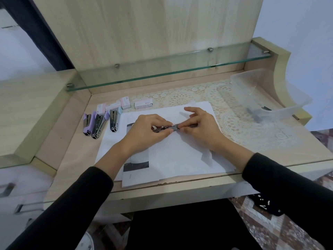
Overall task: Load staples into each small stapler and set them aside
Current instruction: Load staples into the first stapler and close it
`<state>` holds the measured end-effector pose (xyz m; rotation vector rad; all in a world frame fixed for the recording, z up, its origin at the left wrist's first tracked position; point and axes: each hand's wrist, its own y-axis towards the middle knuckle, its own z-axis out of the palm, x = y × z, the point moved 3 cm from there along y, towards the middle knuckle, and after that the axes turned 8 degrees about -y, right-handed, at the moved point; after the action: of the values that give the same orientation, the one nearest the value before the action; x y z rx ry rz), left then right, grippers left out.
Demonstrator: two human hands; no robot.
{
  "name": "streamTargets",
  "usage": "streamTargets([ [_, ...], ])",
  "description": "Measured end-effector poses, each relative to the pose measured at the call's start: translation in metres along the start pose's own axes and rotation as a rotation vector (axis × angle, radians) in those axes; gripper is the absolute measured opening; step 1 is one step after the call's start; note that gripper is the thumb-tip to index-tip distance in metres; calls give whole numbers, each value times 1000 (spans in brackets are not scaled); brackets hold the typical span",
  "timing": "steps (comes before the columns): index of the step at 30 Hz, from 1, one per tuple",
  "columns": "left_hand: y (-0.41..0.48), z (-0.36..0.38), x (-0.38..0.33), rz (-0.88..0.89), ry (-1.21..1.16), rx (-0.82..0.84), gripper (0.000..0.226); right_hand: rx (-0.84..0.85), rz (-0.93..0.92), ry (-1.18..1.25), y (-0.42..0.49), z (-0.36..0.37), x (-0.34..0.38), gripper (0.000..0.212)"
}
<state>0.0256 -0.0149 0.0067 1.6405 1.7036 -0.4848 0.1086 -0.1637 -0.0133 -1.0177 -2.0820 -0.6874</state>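
A small metal stapler [173,127] lies lengthwise over the white paper sheets [176,156] in the middle of the desk. My left hand [147,131] grips its left end with curled fingers. My right hand [199,127] pinches its right part between thumb and index finger, the other fingers spread. Two purple staplers [91,123] and a light blue stapler [114,120] lie open at the left of the paper. Several small staple boxes [126,103] stand behind them.
A clear plastic bin [268,94] sits at the back right on a lace mat [234,116], with dark items inside. A glass shelf [162,73] runs across the back above the desk. Drawers with handles are at the lower left.
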Motion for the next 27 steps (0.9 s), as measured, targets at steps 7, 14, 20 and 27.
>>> streamTargets([
  [7,-1,-1,2,-7,-16,1,20,85,40,89,-9,-5,1,25],
  [14,-1,-1,4,-20,-15,36,22,131,65,132,-8,-3,6,20],
  [20,-1,1,-1,5,0,37,22,35,56,125,-6,6,14,3],
  [27,-1,0,2,3,-9,29,23,-65,20,15,0,15,13,2],
])
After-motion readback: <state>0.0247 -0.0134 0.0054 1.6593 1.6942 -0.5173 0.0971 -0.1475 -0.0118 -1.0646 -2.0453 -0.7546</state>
